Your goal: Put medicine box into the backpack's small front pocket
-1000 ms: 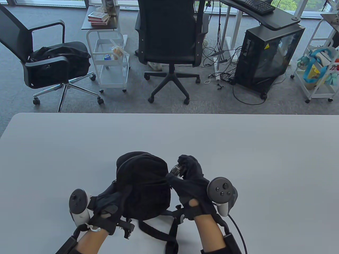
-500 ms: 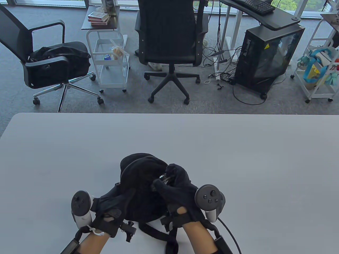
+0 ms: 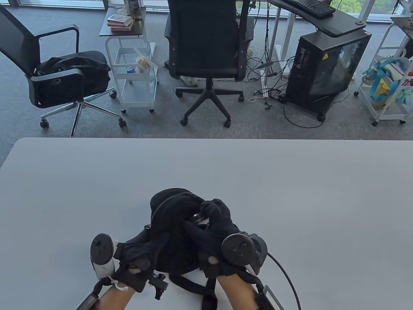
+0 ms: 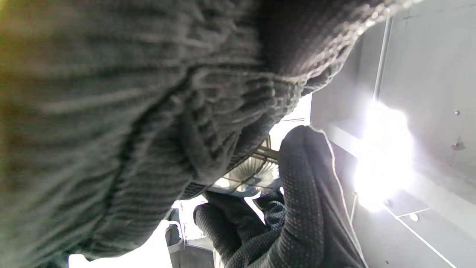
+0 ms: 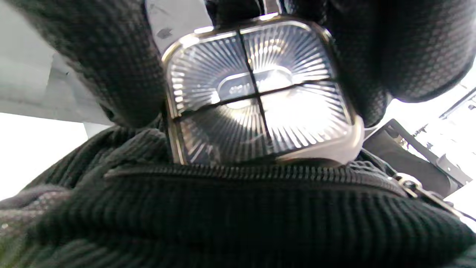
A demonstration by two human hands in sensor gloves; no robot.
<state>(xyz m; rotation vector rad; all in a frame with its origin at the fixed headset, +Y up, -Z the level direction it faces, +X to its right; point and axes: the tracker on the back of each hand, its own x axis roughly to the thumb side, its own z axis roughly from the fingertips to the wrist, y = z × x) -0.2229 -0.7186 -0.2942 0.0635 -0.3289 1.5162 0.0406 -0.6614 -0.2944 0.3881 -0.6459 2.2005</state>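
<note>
**Box at the front pocket zipper**

Since a second ago we see the right hand [image 3: 216, 222] has swung left from beside the backpack [image 3: 176, 226] onto its top, carrying the medicine box [image 3: 197, 217] with it; the bag's far end has shifted slightly right, and the left hand [image 3: 138, 255] has stayed on the bag's near-left side.

Now: we see the black backpack lying on the grey table [image 3: 290, 193] near its near edge, straps trailing toward us. Right hand's fingers pinch the medicine box, a clear square case with a ribbed four-part lid; in the right wrist view the box [image 5: 260, 93] sits between two fingertips [image 5: 108, 63], its lower edge touching the pocket's zipper [image 5: 260, 173]. We cannot tell if the zipper is open. Zipper pull [image 5: 409, 185] lies at the right end.

Left hand grips the bag's fabric, fingers curled into it; in the left wrist view the ribbed fabric [image 4: 130, 130] fills most of the view, with the box [image 4: 253, 171] and right glove [image 4: 305, 193] behind it.
</note>
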